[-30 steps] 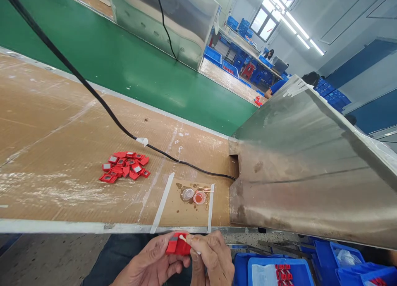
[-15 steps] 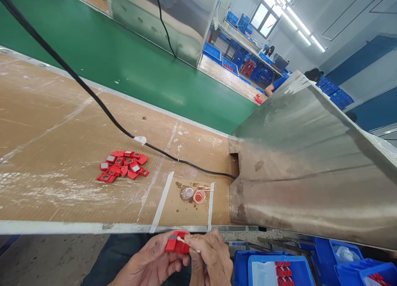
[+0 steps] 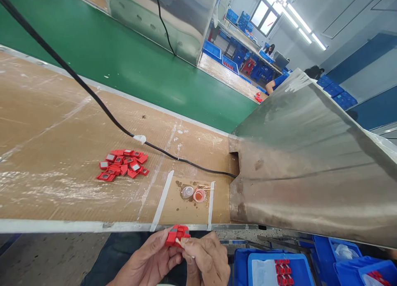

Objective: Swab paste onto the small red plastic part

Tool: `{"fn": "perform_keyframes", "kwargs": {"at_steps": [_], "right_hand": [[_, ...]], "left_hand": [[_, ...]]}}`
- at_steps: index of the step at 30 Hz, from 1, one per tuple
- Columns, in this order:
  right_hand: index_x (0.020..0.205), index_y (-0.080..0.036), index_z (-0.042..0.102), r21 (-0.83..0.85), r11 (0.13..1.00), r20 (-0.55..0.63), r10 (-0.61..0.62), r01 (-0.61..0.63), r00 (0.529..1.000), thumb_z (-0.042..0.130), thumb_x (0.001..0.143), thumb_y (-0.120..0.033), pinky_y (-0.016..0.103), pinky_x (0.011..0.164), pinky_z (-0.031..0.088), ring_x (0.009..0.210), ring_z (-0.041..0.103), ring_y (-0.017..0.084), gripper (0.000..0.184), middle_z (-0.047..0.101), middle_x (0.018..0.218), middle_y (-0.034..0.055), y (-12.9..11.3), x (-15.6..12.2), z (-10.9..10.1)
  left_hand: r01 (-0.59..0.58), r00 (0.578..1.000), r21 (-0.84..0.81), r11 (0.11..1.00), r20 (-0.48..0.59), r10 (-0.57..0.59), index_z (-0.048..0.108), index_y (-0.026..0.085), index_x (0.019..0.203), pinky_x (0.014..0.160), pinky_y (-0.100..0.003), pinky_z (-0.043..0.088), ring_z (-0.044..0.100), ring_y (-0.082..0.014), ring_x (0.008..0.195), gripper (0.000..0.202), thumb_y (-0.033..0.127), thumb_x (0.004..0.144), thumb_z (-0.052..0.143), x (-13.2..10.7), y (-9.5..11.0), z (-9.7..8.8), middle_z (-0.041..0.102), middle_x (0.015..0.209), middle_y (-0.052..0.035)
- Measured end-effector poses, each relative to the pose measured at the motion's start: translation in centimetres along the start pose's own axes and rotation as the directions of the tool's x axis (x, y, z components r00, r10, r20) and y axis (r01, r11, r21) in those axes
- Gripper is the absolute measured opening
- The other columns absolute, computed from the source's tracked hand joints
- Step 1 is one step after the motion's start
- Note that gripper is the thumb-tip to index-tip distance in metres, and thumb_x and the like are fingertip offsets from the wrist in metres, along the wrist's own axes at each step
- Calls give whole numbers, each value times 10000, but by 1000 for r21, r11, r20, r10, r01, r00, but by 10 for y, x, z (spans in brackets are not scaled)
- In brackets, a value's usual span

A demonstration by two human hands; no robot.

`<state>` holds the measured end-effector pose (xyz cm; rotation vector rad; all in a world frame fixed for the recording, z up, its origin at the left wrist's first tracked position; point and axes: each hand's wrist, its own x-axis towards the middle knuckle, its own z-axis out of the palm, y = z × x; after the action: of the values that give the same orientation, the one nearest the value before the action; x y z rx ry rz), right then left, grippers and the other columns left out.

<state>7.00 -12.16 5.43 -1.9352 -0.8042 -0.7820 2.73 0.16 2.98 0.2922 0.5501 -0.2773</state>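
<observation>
Red plastic part (image 3: 176,235) pinched in my left hand (image 3: 149,263), below the worktop (image 3: 62,125) edge at 6 o'clock.
My right hand (image 3: 206,259) grips a swab stick (image 3: 185,249), tip on the part: I judge I'm dabbing it. Next calls for a steady touch; the orange cup (image 3: 199,195) sits at 12 o'clock.

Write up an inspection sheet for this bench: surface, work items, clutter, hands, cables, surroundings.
Surface: cardboard-covered bench, taped and stained.
Work items: red part in left hand; swab stick in right hand, tip on the part.
Clutter: pile of red parts; two small cups between tape strips.
Hands: both gripping.
Cables: black cable crosses the bench.
Surroundings: steel cover, green belt, blue bins.
</observation>
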Motion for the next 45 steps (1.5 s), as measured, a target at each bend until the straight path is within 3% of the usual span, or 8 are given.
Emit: {"fn": "perform_keyframes", "kwargs": {"at_steps": [3,10,21,28,35,40,42,45], "right_hand": [[1017,-162,723,-32,997,-27,-66,65,997,560,1107,-200,276,549,407,599,584,122,190,748,749,15,0,2,5],[998,-165,708,-80,994,-62,-75,69,995,567,1106,-214,265,531,444,571,609,108,184,775,750,20,-1,4,8],[996,-148,714,-69,993,-67,-99,94,993,585,1099,-189,239,525,459,577,613,96,170,776,739,26,-1,3,12],[1009,-155,722,-49,996,-79,-74,70,994,593,1091,-180,257,521,443,584,604,111,155,776,760,34,2,-3,13],[1126,-173,730,109,990,-63,94,-87,994,582,1053,-105,310,598,513,671,688,170,178,790,849,62,5,-7,-1],[1176,-162,715,87,996,61,22,-28,998,557,1057,-96,304,609,522,700,692,171,208,767,828,57,6,-3,-4],[1167,-154,717,82,996,50,-26,22,998,549,1076,-124,288,576,500,658,673,155,193,744,781,45,7,-3,0],[1123,-170,729,53,998,10,26,-27,1000,535,1097,-154,298,581,483,614,653,146,196,728,746,30,6,-4,6]], "left_hand": [[-13,1000,-9,1000,3,13,871,223,850,759,-245,618,726,-194,829,429,443,551,1086,0,0,0,823,921,-85],[-60,998,-20,998,-18,60,875,208,899,815,-244,637,739,-198,887,426,436,597,1070,1,-1,-4,840,1008,-98],[-55,994,-55,997,95,61,875,229,908,819,-250,666,772,-217,911,333,420,683,1029,22,-13,-31,837,977,-85],[-43,998,-75,996,49,46,880,225,909,810,-252,669,778,-227,893,377,394,624,1060,24,-12,-32,840,985,-111],[37,983,-77,996,180,-23,861,138,1038,854,-251,643,788,-245,921,369,415,809,945,19,-7,-33,830,1044,-154],[55,984,-51,997,171,-45,865,145,1009,827,-250,631,773,-240,904,379,440,789,955,15,-5,-30,825,1023,-166],[59,983,-53,997,177,-49,866,160,991,820,-247,629,765,-226,891,351,436,794,953,16,-5,-29,825,1019,-148],[59,985,-48,997,167,-51,870,171,950,802,-238,626,759,-213,854,339,430,760,979,14,-4,-22,827,981,-130]]}}
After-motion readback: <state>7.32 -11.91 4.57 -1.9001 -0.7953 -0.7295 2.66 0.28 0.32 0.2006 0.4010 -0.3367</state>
